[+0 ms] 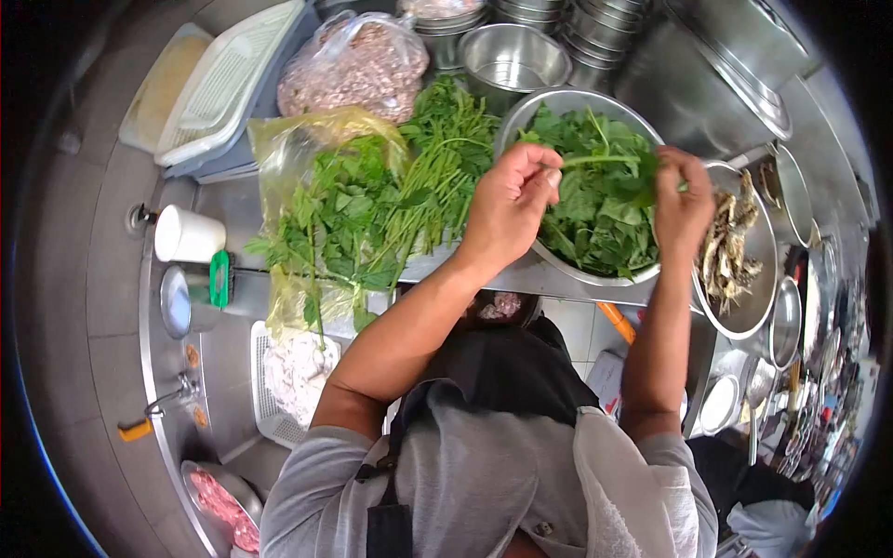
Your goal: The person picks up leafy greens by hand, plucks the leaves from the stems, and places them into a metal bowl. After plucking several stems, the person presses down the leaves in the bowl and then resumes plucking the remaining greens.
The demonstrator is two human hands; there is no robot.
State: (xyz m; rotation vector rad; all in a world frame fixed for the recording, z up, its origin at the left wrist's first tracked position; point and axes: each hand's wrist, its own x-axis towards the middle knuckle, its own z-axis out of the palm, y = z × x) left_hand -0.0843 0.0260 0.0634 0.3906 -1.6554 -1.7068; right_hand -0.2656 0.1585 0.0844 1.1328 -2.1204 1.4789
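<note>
A green leafy stem [603,159] stretches between my two hands above a round metal bowl [510,130]. My left hand [510,200] pinches one end of it between thumb and fingers. At the other end, my right hand [682,197] has its fingers curled round the leafy part, which they partly hide. Loose green leaves [600,219] fill the bowl under both hands. Left of the bowl lies a heap of long-stemmed greens [446,153], with more leafy sprigs [349,205] on a yellowish plastic bag [270,153].
Beside the bowl on the right is a metal bowl of dried fish-like pieces [730,242]. Behind are a bag of pinkish minced food [353,65], metal pots [516,58] and white trays [228,79]. At left are a white cup [189,234] and a sink [219,386].
</note>
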